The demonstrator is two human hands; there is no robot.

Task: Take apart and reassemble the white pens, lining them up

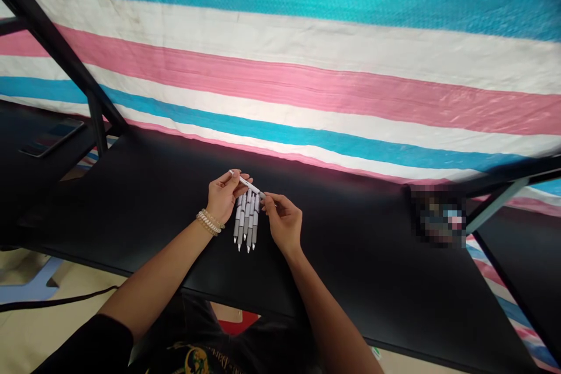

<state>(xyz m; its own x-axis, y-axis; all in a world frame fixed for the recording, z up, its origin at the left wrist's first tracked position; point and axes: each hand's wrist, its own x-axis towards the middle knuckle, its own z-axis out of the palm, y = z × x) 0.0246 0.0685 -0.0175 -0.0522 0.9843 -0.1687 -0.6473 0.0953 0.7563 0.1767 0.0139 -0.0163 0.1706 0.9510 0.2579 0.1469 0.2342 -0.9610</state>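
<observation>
A white pen with a grey grip [250, 186] is held slantwise between both hands, above the black table. My left hand [224, 194], with a beaded bracelet at its wrist, pinches the pen's upper left end. At the pen's grey lower right end, the fingers of my right hand [284, 216] are closed on it. Just below the held pen, several white and grey pens [246, 222] lie side by side on the table, their silver tips pointing toward my body.
The black table [350, 245] meets a striped plastic sheet [307, 82] at its far edge. A blurred dark object [438, 216] sits at the right. On a surface at the left lies a flat dark device [51, 137]. Black frame bars slant at both sides.
</observation>
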